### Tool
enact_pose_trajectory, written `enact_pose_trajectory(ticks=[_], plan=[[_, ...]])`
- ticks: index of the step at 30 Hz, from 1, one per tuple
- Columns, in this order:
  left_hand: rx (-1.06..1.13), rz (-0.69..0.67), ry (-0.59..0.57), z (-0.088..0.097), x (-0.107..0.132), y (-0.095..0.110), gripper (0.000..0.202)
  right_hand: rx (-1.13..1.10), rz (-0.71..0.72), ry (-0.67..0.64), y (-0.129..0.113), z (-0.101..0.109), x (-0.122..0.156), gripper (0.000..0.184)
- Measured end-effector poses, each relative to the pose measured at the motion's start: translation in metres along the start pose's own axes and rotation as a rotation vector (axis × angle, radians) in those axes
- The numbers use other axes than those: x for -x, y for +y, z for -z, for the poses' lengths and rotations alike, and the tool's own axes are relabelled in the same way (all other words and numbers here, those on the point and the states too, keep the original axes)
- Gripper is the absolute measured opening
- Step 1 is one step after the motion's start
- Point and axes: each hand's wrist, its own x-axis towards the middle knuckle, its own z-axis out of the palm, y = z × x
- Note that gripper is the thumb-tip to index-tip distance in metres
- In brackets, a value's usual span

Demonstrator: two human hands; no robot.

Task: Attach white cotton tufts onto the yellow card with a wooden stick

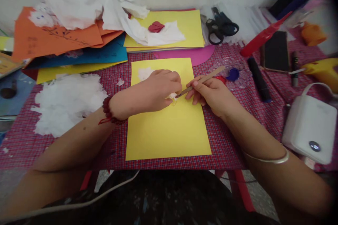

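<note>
A yellow sheet of paper (169, 130) lies flat on the table in front of me. Over its upper part, my left hand (163, 86) is closed on a small piece of white tissue (173, 96), pinched at the fingertips. My right hand (208, 93) grips a flat wooden stick (207, 77), whose dark-tipped lower end meets or nearly meets the tissue. A white tissue patch (145, 73) sits on the sheet's upper left, partly behind my left hand. Right of the sheet, a clear plastic dish holds blue paint (232, 74) and red paint (221, 79).
A heap of torn white tissue (70, 102) lies at left. Behind are orange cards (58, 38), a yellow card stack (185, 24) and black scissors (220, 26). To the right are a red tube (264, 37), a black marker (259, 79), a phone (276, 52) and a white device (310, 123).
</note>
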Motion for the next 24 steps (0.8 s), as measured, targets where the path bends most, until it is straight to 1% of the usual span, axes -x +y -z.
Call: enact_pose_trajectory(ticks=[3,6,12,15,19,24], plan=[[-0.007,-0.039,0.033,-0.007,-0.004,0.0,0.012,-0.005,-0.021,0.023,0.0,0.001,0.0,0.022],[-0.009,-0.025,0.045,-0.012,-0.008,0.0,0.007,-0.004,-0.04,0.024,0.0,0.001,-0.001,0.021],[-0.037,0.024,0.067,-0.016,-0.012,-0.002,0.011,-0.013,-0.04,-0.001,0.0,0.002,0.0,0.022],[-0.044,0.058,0.044,-0.017,-0.014,-0.004,0.013,-0.016,-0.057,0.011,-0.001,0.004,0.0,0.019],[-0.05,0.082,0.005,-0.019,-0.015,-0.007,0.018,-0.053,-0.086,0.061,-0.003,0.005,-0.001,0.018],[-0.099,0.089,-0.03,-0.018,-0.014,-0.008,0.024,-0.119,-0.105,0.183,-0.008,0.005,0.0,0.016]])
